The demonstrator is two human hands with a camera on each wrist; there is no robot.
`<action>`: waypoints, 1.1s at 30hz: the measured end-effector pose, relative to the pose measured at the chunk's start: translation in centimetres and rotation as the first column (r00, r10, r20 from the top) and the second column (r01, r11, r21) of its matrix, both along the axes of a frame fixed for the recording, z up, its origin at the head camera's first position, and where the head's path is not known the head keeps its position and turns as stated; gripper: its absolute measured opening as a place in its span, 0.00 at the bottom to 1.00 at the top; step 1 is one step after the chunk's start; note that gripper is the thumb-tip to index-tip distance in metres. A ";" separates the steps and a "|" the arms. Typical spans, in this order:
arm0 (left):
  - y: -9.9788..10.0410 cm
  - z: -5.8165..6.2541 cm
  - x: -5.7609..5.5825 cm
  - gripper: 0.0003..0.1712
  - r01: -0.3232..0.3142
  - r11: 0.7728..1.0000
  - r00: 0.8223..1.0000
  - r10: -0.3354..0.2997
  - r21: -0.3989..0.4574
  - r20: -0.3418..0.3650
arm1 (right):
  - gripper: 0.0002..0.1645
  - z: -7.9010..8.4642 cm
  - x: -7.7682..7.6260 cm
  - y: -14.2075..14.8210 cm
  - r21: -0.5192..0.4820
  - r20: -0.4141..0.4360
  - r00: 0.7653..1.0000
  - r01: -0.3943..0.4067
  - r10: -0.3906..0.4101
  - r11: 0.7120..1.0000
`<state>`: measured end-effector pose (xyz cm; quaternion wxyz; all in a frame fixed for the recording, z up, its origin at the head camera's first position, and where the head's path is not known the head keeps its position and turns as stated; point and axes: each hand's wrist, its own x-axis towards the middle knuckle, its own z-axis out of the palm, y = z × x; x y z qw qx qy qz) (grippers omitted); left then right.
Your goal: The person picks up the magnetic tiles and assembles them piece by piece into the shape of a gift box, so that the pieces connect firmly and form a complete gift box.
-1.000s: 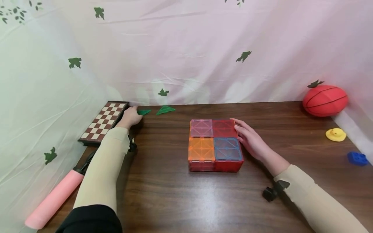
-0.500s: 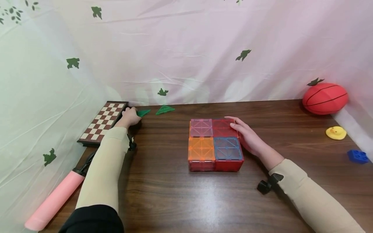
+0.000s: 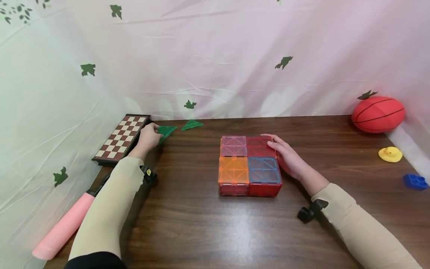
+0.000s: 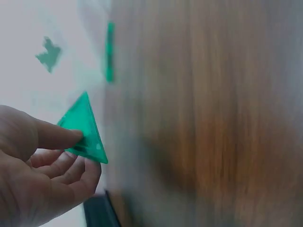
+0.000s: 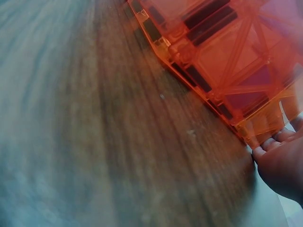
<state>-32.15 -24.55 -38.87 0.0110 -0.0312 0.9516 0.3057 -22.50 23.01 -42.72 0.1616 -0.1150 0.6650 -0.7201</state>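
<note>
My left hand (image 3: 150,136) pinches a green triangular magnetic tile (image 4: 86,127) between thumb and fingers, just right of the chessboard (image 3: 122,138). In the left wrist view the tile stands up at the fingertips. A second green triangular tile (image 3: 192,124) lies by the back cloth. Mid-table sits a low block of translucent magnetic tiles (image 3: 234,170), its top pink, red, orange and blue. Against the block's far right corner rests my right hand (image 3: 290,160), one finger along the far edge and the thumb tip over the red tile. In the right wrist view fingertips touch the block's side (image 5: 227,61).
Behind the wooden table (image 3: 188,224) hangs a pale cloth (image 3: 201,56). On the right are a red ball (image 3: 377,114), a yellow rubber duck (image 3: 390,154) and a blue toy brick (image 3: 415,182). A pink cylinder (image 3: 64,228) with a black end lies beside my left forearm.
The held green tile shows more and has come slightly toward me with my left hand. My right thumb has shifted onto the block's top. The block stays in place.
</note>
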 end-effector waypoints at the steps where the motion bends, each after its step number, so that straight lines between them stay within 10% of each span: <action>1: 0.4 0.4 0.4 0.23 0.014 1.000 1.000 -0.013 0.015 -0.012 | 0.34 0.0 0.0 0.0 -0.006 0.001 1.000 -0.001 0.001 1.000; 9: 6.6 3.3 4.1 0.15 0.228 0.961 0.960 -0.195 0.158 -0.200 | 0.28 -0.2 -0.1 0.2 -0.027 0.012 1.000 0.004 -0.003 1.000; 21: 14.9 4.8 9.5 0.10 0.601 0.765 0.795 -0.543 0.233 -0.269 | 0.23 -0.5 -0.2 0.4 -0.067 -0.016 1.000 -0.026 0.025 0.997; 26: 16.5 4.8 10.1 0.11 0.650 0.745 0.754 -0.606 0.153 -0.254 | 0.24 -0.5 -0.2 0.4 -0.035 -0.001 1.000 -0.020 0.020 0.999; 33: 17.2 4.6 9.8 0.11 0.654 0.745 0.751 -0.618 0.130 -0.233 | 0.24 -0.4 -0.2 0.5 -0.040 -0.002 1.000 -0.023 0.023 0.999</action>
